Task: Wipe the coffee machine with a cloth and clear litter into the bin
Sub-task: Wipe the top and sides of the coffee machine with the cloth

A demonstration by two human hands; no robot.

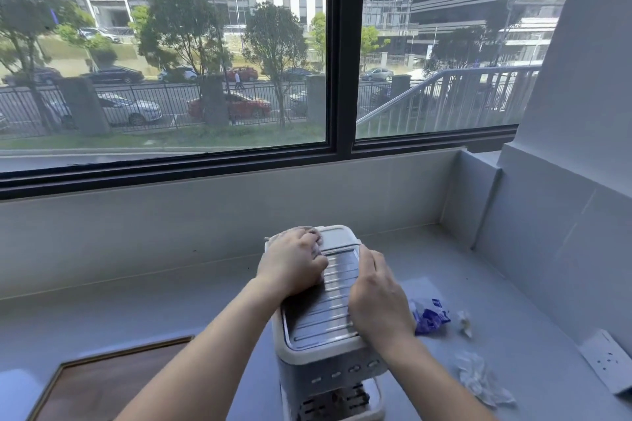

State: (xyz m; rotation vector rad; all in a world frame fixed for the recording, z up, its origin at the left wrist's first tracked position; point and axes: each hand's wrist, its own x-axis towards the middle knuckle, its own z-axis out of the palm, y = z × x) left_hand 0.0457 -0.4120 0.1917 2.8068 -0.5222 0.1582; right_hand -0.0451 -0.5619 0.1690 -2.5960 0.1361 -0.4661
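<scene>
Two hands sit on the machine (325,316): my left hand (290,265) grips the cloth (317,244) on top, my right hand (378,301) rests flat along its right edge.

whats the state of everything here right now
coffee machine: upright on the counter
cloth: bunched on the machine's top, under the left hand
left hand: grips the cloth
right hand: rests on the machine's right top edge
blue wrapper: crumpled, on the counter
white scrap: crumpled, on the counter
clear wrapper: crumpled, on the counter
</scene>
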